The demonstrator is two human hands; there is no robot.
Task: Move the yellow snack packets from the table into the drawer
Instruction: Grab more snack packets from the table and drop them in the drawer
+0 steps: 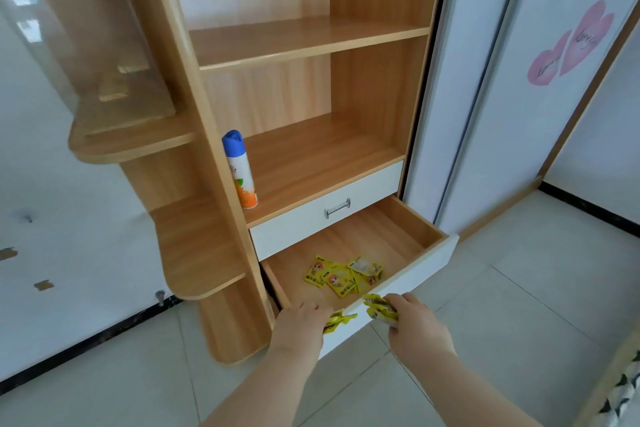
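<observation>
The lower drawer (pixel 420 218) of a wooden cabinet is pulled out, with a white front panel. Several yellow snack packets (pixel 341 276) lie on its wooden floor, near the front. My left hand (pixel 303 322) hovers at the drawer's front left corner and grips yellow packets (pixel 337 321) that stick out to its right. My right hand (pixel 414 322) is over the drawer's front edge and holds a bunch of yellow packets (pixel 379 308). The table is out of view.
A shut white drawer with a metal handle (pixel 337 208) sits above the open one. A spray can with a blue cap (pixel 240 170) stands on the shelf above. Rounded side shelves (pixel 194 253) jut left. White sliding doors (pixel 485 97) stand right; the floor is tiled.
</observation>
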